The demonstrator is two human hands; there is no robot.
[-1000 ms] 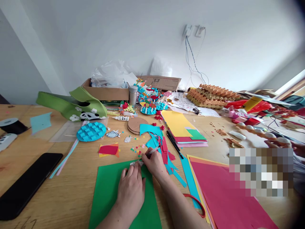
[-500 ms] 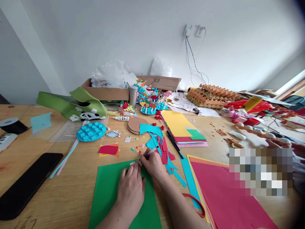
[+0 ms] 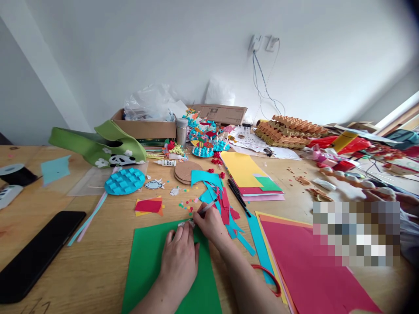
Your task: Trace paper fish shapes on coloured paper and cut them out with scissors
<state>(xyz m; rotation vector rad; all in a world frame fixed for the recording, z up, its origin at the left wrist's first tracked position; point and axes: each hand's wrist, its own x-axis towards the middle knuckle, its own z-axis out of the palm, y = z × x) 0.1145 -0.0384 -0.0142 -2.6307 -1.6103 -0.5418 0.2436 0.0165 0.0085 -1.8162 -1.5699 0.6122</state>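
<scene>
My left hand lies flat on a green paper sheet, its fingertips pressing a small white paper cut-out at the sheet's far edge. My right hand is closed round a thin pen whose tip meets that cut-out. Just beyond the hands lie tiny coloured paper dots and a heap of blue and red paper scraps.
Red-handled scissors and a red paper stack lie to the right. A black phone, a blue woven paper disc, a green panda bag, cardboard boxes and another person's hand surround the wooden table.
The hands stay almost still on the cut-out; the pen shifts only slightly. The view has drifted a little.
</scene>
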